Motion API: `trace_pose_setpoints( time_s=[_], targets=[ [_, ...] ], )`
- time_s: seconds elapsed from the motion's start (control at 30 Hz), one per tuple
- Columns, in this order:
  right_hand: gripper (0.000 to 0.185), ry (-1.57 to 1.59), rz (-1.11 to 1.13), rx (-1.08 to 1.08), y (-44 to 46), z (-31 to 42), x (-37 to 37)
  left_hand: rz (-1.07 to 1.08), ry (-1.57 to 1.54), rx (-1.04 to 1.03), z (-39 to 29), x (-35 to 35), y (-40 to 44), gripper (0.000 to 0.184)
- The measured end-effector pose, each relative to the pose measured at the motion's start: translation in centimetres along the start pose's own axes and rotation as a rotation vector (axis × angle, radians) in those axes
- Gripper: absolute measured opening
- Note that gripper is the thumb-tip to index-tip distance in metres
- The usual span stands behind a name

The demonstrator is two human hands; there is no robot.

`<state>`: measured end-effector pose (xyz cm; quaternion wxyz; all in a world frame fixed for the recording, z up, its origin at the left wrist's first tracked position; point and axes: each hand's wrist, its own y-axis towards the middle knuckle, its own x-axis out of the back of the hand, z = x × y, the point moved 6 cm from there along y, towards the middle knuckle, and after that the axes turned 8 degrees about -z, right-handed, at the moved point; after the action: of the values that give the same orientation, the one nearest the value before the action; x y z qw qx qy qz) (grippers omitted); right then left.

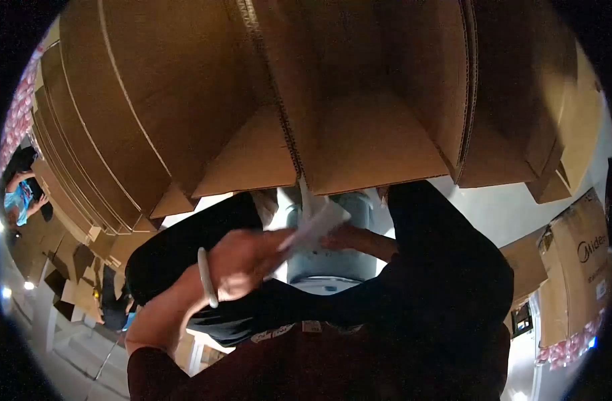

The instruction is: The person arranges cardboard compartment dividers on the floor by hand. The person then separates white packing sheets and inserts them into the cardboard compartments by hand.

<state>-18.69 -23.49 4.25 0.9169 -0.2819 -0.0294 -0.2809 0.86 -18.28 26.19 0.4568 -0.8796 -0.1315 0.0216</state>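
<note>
"Below the cardboard carton [379, 140], what comes nearest?"

"The left hand [239, 264], with a white bracelet [206, 277] at the wrist; its grip is closed on a pale strip [316, 224], blurred, whose far end is near the carton's lower edge; whether the two touch, I cannot tell."

"And the right hand [362, 240]?"

"Below the carton too, farther right; its fingers are close against the strip, but I cannot tell whether that grip is clamped on it or merely beside it."

"Beyond the hands?"

"Dark trouser legs [446, 260], spread below the carton; between them, under its middle, a grey rounded container [332, 264]."

"Farther off?"

"Right of the carton, a brown box [573, 267] with dark lettering; well to its left, a person in blue [17, 197]; also leftward, pink bubbly material [22, 120]."
</note>
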Motion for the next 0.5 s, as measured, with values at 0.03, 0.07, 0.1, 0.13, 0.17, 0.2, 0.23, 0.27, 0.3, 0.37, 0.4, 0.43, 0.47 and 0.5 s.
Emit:
trace_pose_setpoints(
  time_s=[0.03,0.07,0.1,0.13,0.17,0.2,0.23,0.27,0.3,0.37,0.4,0.43,0.47,0.5],
  targets=[
    [0.032,-0.001,-0.027,-0.05,-0.1,-1.8,-0.1,-0.055,-0.055,-0.102,-0.6,-0.1,0.0,0.027],
    [0.033,0.005,-0.059,-0.106,-0.6,-4.1,0.2,-0.106,-0.111,-0.206,-1.3,-0.1,0.1,0.029],
    [0.033,0.017,-0.097,-0.171,-1.3,-6.7,0.8,-0.053,-0.04,-0.189,-1.9,-0.3,0.3,0.032],
    [0.033,0.03,-0.138,-0.247,-2.3,-9.2,1.6,-0.066,-0.044,-0.215,-3.0,0.0,0.7,0.032],
    [0.033,0.053,-0.188,-0.328,-3.6,-12.0,2.3,-0.09,-0.002,-0.299,-4.3,0.3,1.0,0.032],
    [0.034,0.083,-0.243,-0.416,-5.2,-14.7,3.0,-0.11,0.037,-0.376,-5.4,0.2,1.3,0.032],
    [0.034,0.117,-0.309,-0.51,-7.1,-17.5,3.7,-0.113,0.036,-0.403,-5.8,0.2,1.6,0.032],
    [0.034,0.151,-0.383,-0.596,-9.0,-20.2,4.6,-0.142,0.035,-0.447,-5.8,0.5,2.0,0.03],
    [0.034,0.19,-0.463,-0.678,-11.0,-22.6,5.3,-0.171,0.038,-0.496,-5.8,0.9,2.5,0.028],
    [0.035,0.272,-0.635,-0.814,-14.5,-26.2,6.5,-0.222,0.049,-0.593,-4.7,1.8,3.2,0.025],
    [0.035,0.32,-0.718,-0.864,-16.4,-27.6,7.1,-0.267,0.04,-0.643,-5.0,2.5,3.6,0.022],
    [0.036,0.369,-0.804,-0.905,-17.8,-28.9,7.6,-0.279,0.088,-0.596,-4.5,3.2,4.1,0.028],
    [0.036,0.427,-0.898,-0.93,-19.1,-29.8,8.1,-0.314,-0.049,-0.549,-4.3,4.1,4.8,0.03],
    [0.037,0.485,-0.988,-0.935,-20.1,-30.5,8.6,-0.349,-0.195,-0.497,-3.9,4.9,5.3,0.032]
  ],
)
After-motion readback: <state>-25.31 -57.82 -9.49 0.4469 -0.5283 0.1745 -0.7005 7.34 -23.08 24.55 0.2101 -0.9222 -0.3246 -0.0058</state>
